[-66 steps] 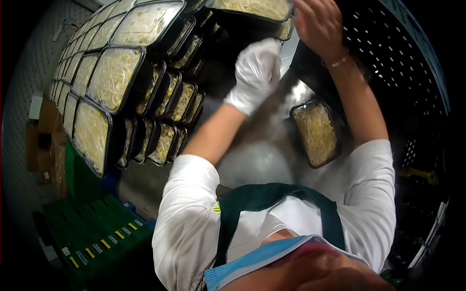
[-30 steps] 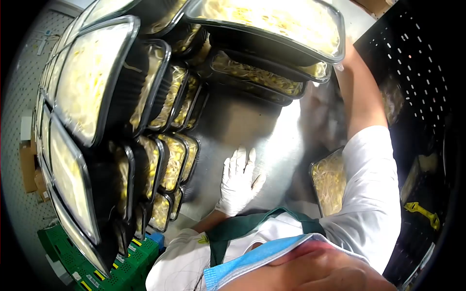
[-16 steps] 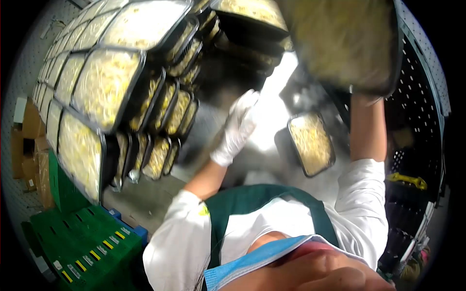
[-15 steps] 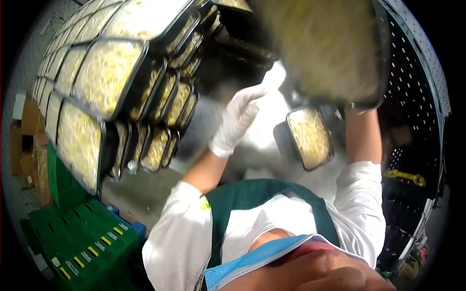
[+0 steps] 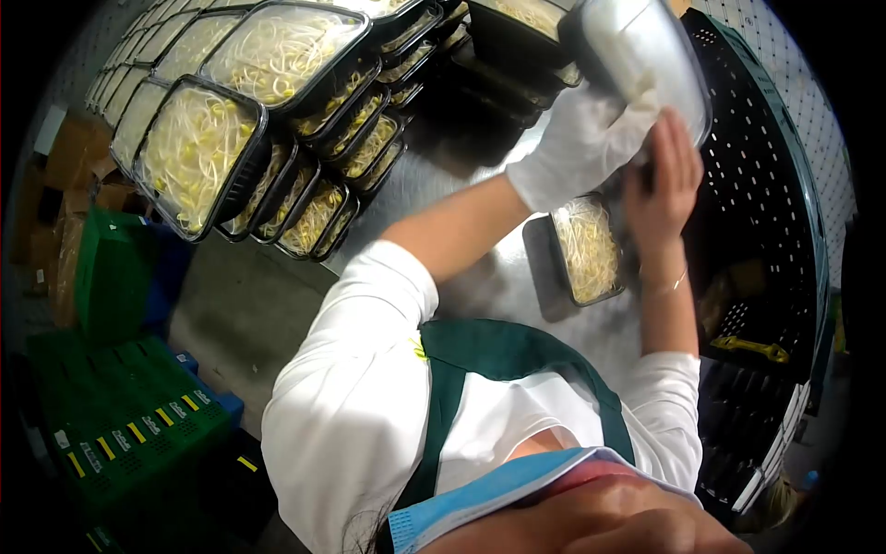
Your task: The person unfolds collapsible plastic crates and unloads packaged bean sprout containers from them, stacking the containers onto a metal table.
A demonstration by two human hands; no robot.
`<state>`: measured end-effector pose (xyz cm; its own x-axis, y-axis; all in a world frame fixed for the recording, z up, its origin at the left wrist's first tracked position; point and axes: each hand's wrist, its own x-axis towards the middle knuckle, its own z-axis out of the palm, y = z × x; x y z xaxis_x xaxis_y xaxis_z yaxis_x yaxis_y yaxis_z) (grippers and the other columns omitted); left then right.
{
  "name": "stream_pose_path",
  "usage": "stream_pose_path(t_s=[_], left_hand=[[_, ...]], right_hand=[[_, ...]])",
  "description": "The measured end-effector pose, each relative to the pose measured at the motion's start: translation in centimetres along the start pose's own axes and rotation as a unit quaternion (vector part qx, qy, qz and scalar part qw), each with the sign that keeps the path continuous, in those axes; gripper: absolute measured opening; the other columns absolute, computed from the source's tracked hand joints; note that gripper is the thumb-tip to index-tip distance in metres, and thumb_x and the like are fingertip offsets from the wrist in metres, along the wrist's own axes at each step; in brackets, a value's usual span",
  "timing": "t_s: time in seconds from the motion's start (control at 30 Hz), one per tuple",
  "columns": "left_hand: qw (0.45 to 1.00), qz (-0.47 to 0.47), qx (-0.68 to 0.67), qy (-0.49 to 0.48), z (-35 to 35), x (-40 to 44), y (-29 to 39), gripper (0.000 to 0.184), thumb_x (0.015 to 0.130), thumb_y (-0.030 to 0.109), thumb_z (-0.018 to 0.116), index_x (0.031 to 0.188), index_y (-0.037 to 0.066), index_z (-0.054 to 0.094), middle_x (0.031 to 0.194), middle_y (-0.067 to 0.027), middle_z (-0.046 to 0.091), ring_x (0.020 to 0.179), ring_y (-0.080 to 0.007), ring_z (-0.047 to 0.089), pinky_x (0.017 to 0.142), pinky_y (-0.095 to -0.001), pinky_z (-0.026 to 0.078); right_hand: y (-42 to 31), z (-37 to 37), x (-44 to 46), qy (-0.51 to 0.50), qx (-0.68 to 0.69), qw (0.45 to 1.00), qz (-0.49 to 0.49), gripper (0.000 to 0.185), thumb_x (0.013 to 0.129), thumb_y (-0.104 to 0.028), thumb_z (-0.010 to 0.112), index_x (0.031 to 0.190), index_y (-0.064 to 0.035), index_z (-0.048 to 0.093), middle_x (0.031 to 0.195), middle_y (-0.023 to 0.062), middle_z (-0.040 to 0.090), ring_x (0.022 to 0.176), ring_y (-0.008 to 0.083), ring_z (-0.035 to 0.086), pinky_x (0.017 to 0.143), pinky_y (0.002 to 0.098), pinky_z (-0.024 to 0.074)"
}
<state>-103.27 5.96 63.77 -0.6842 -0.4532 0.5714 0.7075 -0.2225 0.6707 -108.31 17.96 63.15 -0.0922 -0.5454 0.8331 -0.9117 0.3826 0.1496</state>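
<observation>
My left hand (image 5: 586,143), in a white glove, reaches across to the near end of a raised black tray of bean sprouts (image 5: 646,42). Glare whitens the tray's clear film and hides the sprouts under it. The gloved fingers are blurred and bent over the tray's near edge. My bare right hand (image 5: 666,180) is at the same end, its fingers up against the tray and close to the glove; part of its grip is hidden. Nearer me, another tray of bean sprouts (image 5: 589,251) lies on the metal table (image 5: 498,268).
Film-covered sprout trays (image 5: 198,152) are stacked high at the left, with more trays (image 5: 517,28) at the back. A black perforated crate (image 5: 757,185) stands at the right. Green crates (image 5: 129,406) and cardboard boxes (image 5: 78,157) are at the lower and far left.
The raised tray has moved away from the camera, and glare now covers its film. My left hand has moved right to the tray, meeting my right hand, which now shows in front of it.
</observation>
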Motion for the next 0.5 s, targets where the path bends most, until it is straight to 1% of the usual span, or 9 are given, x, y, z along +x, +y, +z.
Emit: stream_pose_path(t_s=[0.07,0.1,0.13,0.2,0.27,0.33,0.4,0.47,0.5], left_hand=[[0.997,-0.039,0.006,-0.06,-2.1,2.9,-0.5,0.024,0.083,0.021,0.053,0.074,-0.002,0.056,0.059,-0.0036,0.059,0.049,-0.0087,0.053,0.046,-0.0205,0.043],[0.986,0.106,0.125,-0.038,-3.7,4.3,-1.2,0.029,0.084,0.025,0.052,0.073,-0.002,0.056,0.06,-0.004,0.059,0.049,-0.0089,0.052,0.046,-0.0211,0.043],[0.993,0.072,0.094,0.0,-5.3,4.4,-1.0,0.035,0.084,0.03,0.049,0.071,-0.002,0.056,0.061,-0.0053,0.06,0.049,-0.0107,0.053,0.045,-0.0224,0.043],[0.979,-0.093,0.039,0.176,-7.9,4.5,-1.7,0.046,0.085,0.037,0.042,0.062,0.0,0.056,0.06,-0.0082,0.06,0.05,-0.0153,0.057,0.043,-0.0247,0.044],[0.946,-0.17,0.046,0.273,-11.4,5.2,-3.9,0.034,0.082,0.031,0.046,0.075,0.002,0.061,0.073,-0.0101,0.063,0.058,-0.0178,0.061,0.042,-0.0232,0.043],[0.938,-0.121,0.037,0.324,-12.9,5.6,-4.3,0.029,0.081,0.03,0.046,0.078,0.004,0.059,0.073,-0.01,0.063,0.052,-0.0174,0.06,0.038,-0.0219,0.039],[0.935,-0.193,0.077,0.288,-13.9,5.1,-5.4,0.034,0.082,0.032,0.046,0.079,0.0,0.058,0.073,-0.0113,0.062,0.051,-0.0194,0.06,0.038,-0.0243,0.042],[0.908,-0.355,0.117,0.19,-14.9,5.5,-7.6,0.044,0.082,0.039,0.048,0.085,-0.005,0.056,0.07,-0.0139,0.062,0.042,-0.0224,0.056,0.04,-0.0272,0.045],[0.922,-0.346,0.091,0.15,-15.8,6.0,-9.5,0.048,0.082,0.042,0.047,0.085,-0.005,0.057,0.068,-0.0139,0.062,0.042,-0.0223,0.056,0.042,-0.0265,0.046]], right_hand=[[2.9,2.4,4.3,0.12,0.024,0.991,-0.05,0.032,0.07,0.002,0.056,0.102,-0.0011,0.058,0.104,0.0108,0.059,0.096,0.025,0.055,0.082,0.0296,0.0423],[3.9,4.1,5.9,0.136,0.033,0.989,-0.053,0.032,0.07,0.002,0.057,0.101,-0.0046,0.059,0.101,0.0079,0.06,0.091,0.0228,0.057,0.078,0.0288,0.044],[4.5,6.5,7.4,0.149,0.023,0.986,-0.068,0.034,0.069,0.001,0.058,0.102,-0.0084,0.059,0.095,0.0036,0.062,0.085,0.0195,0.058,0.074,0.0285,0.0454],[3.7,10.7,8.2,-0.007,-0.026,0.995,-0.099,0.032,0.072,-0.001,0.057,0.102,-0.0124,0.059,0.09,0.0033,0.062,0.078,0.017,0.058,0.067,0.0278,0.0472],[3.3,14.5,8.2,-0.006,0.009,0.99,-0.141,0.028,0.071,-0.007,0.059,0.099,-0.0126,0.059,0.083,0.0002,0.063,0.076,0.0186,0.056,0.066,0.0275,0.047],[2.6,13.2,9.9,-0.036,0.062,0.994,-0.082,0.023,0.07,-0.009,0.06,0.093,-0.0106,0.06,0.085,0.001,0.063,0.076,0.0194,0.055,0.067,0.0279,0.0466],[2.9,12.7,10.5,-0.048,0.131,0.987,-0.072,0.025,0.072,-0.01,0.063,0.097,-0.0124,0.062,0.068,0.0039,0.055,0.062,0.0181,0.05,0.058,0.0277,0.0433],[3.5,11.8,10.9,-0.104,0.094,0.99,0.006,0.023,0.074,-0.01,0.062,0.097,-0.0129,0.063,0.067,0.0036,0.053,0.061,0.0162,0.049,0.057,0.0263,0.0427],[4.0,11.9,11.2,-0.079,0.084,0.993,0.024,0.023,0.074,-0.011,0.062,0.097,-0.0135,0.063,0.069,0.0034,0.054,0.06,0.0141,0.049,0.057,0.0251,0.0428]])
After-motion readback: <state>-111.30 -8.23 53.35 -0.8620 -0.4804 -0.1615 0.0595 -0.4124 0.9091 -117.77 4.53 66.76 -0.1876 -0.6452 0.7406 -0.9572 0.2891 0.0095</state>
